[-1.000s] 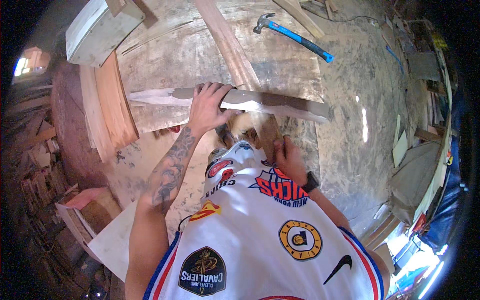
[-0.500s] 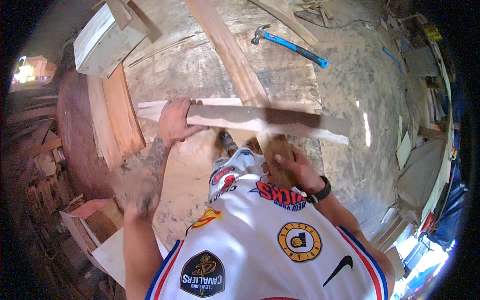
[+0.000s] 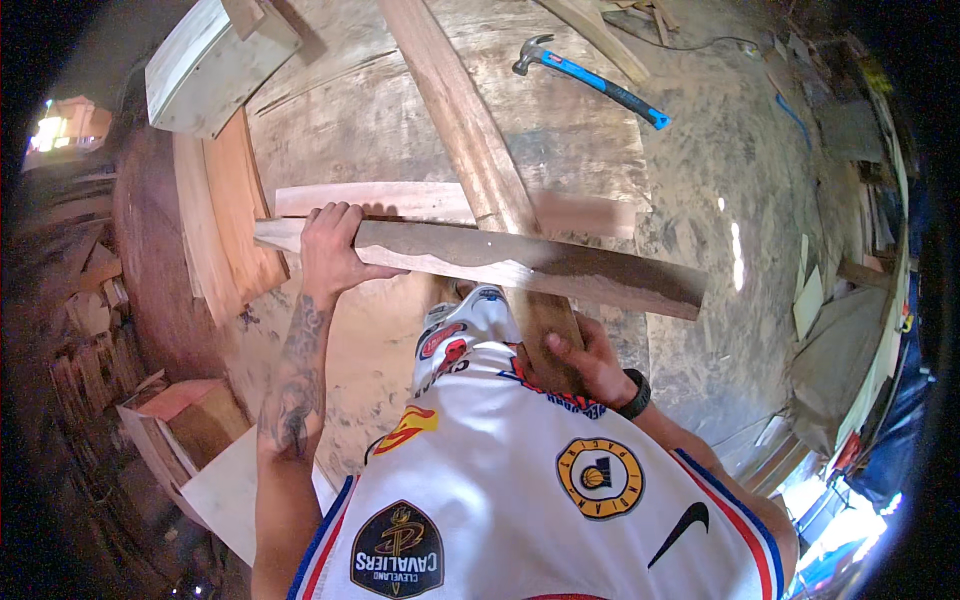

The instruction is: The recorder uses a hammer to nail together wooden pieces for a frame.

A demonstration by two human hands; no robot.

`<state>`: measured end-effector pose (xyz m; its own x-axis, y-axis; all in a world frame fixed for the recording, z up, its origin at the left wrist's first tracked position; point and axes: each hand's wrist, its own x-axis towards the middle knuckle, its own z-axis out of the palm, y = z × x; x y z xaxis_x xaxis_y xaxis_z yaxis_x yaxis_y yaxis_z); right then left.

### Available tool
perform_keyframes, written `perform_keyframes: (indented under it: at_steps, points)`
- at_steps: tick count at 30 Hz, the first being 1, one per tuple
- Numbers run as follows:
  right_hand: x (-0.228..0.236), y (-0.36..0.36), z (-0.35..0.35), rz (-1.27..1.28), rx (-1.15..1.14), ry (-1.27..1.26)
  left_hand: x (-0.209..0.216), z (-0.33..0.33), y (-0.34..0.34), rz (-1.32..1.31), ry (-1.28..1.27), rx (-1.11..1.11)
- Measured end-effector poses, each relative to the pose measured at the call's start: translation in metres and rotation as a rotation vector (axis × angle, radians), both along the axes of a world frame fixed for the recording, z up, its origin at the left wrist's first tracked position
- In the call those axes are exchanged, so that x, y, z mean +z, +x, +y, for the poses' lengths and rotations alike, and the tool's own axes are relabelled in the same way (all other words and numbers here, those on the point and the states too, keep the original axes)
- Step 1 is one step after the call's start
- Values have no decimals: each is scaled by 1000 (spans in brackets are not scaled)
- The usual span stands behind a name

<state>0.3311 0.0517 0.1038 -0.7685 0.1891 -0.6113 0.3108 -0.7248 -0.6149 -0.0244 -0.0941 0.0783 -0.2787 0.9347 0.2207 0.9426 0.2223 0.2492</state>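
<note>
My left hand [image 3: 335,248] is wrapped round a wooden plank [image 3: 440,252] near its left end, the thumb along its near edge. This plank runs crosswise in front of me, its right part in shadow. A longer wooden board [image 3: 450,90] stretches from the far side toward my body and passes beneath the crosswise plank. Close to my waist, my right hand [image 3: 585,357] grips the near end of that long board, thumb on its top face. Another pale strip of wood [image 3: 400,200] lies just beyond, under the long board.
A blue-handled claw hammer [image 3: 592,82] lies at the far right on the worn plywood surface [image 3: 340,130]. A white wooden box [image 3: 220,75] and two boards [image 3: 235,220] are at the left. Another narrow board [image 3: 600,38] lies at the back. An open wooden box [image 3: 190,420] stands at the lower left.
The crosswise plank has moved nearer to me and slightly left with my left hand, uncovering more of the pale strip beyond. My right hand still grips the long board.
</note>
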Motion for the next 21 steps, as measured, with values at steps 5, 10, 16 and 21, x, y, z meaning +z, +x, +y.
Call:
perform_keyframes:
  at_steps: [5,10,16,21]
  points:
    - [-3,-3,3,64,5,-12,-1,-4,0,-25,-24,54]
    - [10,-28,18,44,-19,-37,5,12,-9,-83,-42,65]
    - [-30,-30,29,95,-34,-72,3,37,-20,-39,-183,-13]
    - [-56,-26,64,94,25,8,-9,46,-10,-38,-111,48]
